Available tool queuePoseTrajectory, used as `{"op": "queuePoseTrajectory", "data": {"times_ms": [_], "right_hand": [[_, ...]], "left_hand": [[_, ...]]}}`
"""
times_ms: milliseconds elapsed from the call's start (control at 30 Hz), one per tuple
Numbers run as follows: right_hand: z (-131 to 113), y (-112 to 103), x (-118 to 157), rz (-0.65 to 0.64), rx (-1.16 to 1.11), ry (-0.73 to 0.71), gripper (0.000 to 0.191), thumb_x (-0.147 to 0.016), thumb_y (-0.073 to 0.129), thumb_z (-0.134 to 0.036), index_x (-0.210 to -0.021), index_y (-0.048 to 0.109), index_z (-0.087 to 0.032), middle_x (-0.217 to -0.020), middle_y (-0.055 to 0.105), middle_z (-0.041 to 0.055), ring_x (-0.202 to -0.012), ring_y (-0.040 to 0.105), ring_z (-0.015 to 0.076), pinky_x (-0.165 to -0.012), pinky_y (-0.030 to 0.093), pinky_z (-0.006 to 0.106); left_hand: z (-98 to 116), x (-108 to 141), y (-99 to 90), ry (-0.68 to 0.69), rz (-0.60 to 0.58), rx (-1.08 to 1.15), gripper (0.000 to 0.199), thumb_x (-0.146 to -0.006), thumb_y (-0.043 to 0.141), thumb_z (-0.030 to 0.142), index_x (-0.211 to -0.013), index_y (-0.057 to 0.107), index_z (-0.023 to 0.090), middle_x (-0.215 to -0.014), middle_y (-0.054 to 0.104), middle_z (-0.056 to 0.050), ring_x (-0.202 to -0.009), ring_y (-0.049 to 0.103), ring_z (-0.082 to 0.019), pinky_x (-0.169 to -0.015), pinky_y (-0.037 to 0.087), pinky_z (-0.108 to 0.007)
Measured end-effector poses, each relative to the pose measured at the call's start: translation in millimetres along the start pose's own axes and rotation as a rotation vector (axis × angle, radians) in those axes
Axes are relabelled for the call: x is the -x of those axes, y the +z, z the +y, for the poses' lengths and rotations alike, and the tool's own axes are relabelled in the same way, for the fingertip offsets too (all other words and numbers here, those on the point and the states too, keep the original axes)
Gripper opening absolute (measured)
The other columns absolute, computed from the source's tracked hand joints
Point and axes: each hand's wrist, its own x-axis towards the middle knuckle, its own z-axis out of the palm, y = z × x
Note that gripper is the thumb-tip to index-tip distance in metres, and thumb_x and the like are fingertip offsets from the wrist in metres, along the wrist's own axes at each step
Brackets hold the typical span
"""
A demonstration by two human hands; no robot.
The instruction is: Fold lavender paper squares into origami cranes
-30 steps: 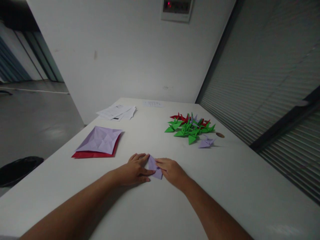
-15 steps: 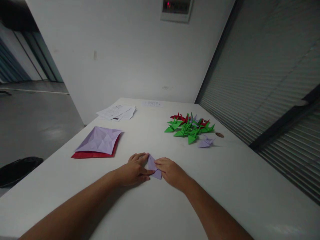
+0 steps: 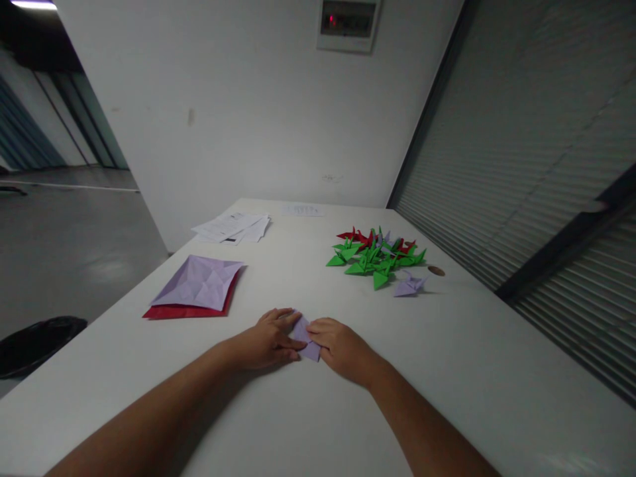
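Observation:
A small piece of folded purple origami paper (image 3: 311, 352) lies on the white table between my hands, partly hidden under the fingers. My left hand (image 3: 272, 341) rests flat at its left side, fingers spread, with the fingertips and thumb on the paper's edge. From the right, my right hand (image 3: 342, 346) has its fingers pressed together on the paper. The underside of that grip is hidden. Farther back on the right stands a finished purple paper crane (image 3: 410, 286), beside a pile of green paper cranes (image 3: 366, 260) mixed with red paper cranes (image 3: 360, 236) and some purple.
To the left lies a creased purple sheet (image 3: 199, 283) over red paper (image 3: 186, 312). Printed papers (image 3: 231, 226) sit at the back left of the table (image 3: 298, 424). A brown round spot (image 3: 436, 271) is near the right edge, by window blinds (image 3: 521, 165). A black bin (image 3: 37, 344) stands at left.
The camera view has tilted up slightly, so everything sits a little lower. The purple paper under my hands has shifted slightly in outline; both hands stay on it.

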Motion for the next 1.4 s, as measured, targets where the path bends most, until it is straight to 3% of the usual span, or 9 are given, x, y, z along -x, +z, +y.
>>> {"op": "queuePoseTrajectory", "data": {"times_ms": [167,400,600,767,933,1033,1267,1400], "right_hand": [[-0.4,-0.6,1.7,0.007,-0.006,-0.018,0.033,-0.085,0.061,-0.005,-0.113,0.076,-0.013,-0.123,0.074,0.0142,-0.117,0.065,0.0254,-0.108,0.048,0.043],[-2.0,-12.4,5.1,-0.003,-0.026,0.016,0.03,-0.084,0.057,-0.003,-0.103,0.079,-0.013,-0.103,0.078,0.01,-0.099,0.067,0.0222,-0.096,0.053,0.036],[-3.4,-19.3,7.1,-0.037,-0.054,0.035,0.032,-0.082,0.057,-0.003,-0.103,0.079,-0.015,-0.102,0.078,0.0091,-0.098,0.066,0.0215,-0.094,0.052,0.035],[-9.9,-24.5,5.7,-0.064,-0.069,0.002,0.032,-0.081,0.058,-0.001,-0.1,0.077,-0.017,-0.099,0.076,0.008,-0.097,0.064,0.0213,-0.093,0.05,0.035],[-15.2,-24.8,5.4,-0.038,-0.069,0.012,0.045,-0.08,0.059,-0.002,-0.122,0.069,-0.015,-0.11,0.072,0.0109,-0.105,0.061,0.023,-0.099,0.048,0.038],[-15.7,-23.2,5.1,-0.043,-0.09,0.005,0.038,-0.081,0.062,-0.004,-0.115,0.071,-0.017,-0.107,0.071,0.0096,-0.104,0.06,0.0233,-0.097,0.048,0.038],[-16.2,-21.3,4.0,-0.035,-0.105,0.016,0.029,-0.079,0.064,-0.002,-0.1,0.077,-0.019,-0.103,0.069,0.0074,-0.101,0.058,0.022,-0.094,0.049,0.036],[-17.6,-20.7,4.6,-0.031,-0.127,0.037,0.028,-0.08,0.068,-0.005,-0.101,0.077,-0.019,-0.105,0.067,0.0073,-0.103,0.057,0.022,-0.094,0.049,0.035]], "left_hand": [[-0.2,-0.7,-1.3,-0.006,-0.01,0.023,0.037,-0.096,0.059,0.051,-0.125,0.072,0.035,-0.162,0.037,-0.012,-0.145,0.036,-0.042,-0.114,0.034,-0.06],[-1.1,-0.5,-0.4,-0.005,-0.028,0.004,0.037,-0.095,0.059,0.049,-0.127,0.071,0.035,-0.163,0.034,-0.012,-0.146,0.034,-0.042,-0.115,0.033,-0.059],[-4.0,0.6,3.0,-0.024,-0.025,0.02,0.035,-0.096,0.059,0.049,-0.127,0.071,0.038,-0.164,0.034,-0.01,-0.146,0.034,-0.043,-0.114,0.033,-0.06],[-5.2,0.9,5.9,-0.013,0.036,0.012,0.03,-0.093,0.064,0.045,-0.121,0.074,0.039,-0.161,0.04,-0.008,-0.146,0.035,-0.041,-0.115,0.033,-0.061],[5.0,-1.4,0.9,0.108,0.089,0.026,0.026,-0.091,0.069,0.028,-0.115,0.077,0.03,-0.148,0.054,-0.01,-0.137,0.046,-0.033,-0.114,0.039,-0.051],[11.7,-2.9,-2.6,0.147,0.088,0.081,0.027,-0.091,0.065,0.02,-0.115,0.076,0.022,-0.14,0.062,-0.014,-0.129,0.057,-0.029,-0.112,0.044,-0.044],[13.5,-8.1,-1.8,0.134,0.128,0.116,0.043,-0.088,0.068,0.019,-0.131,0.064,0.02,-0.133,0.066,-0.014,-0.125,0.06,-0.027,-0.11,0.046,-0.045],[9.6,-11.3,1.5,0.166,0.136,0.06,0.031,-0.09,0.067,0.021,-0.121,0.07,0.02,-0.129,0.069,-0.014,-0.121,0.063,-0.027,-0.106,0.049,-0.044]]}}
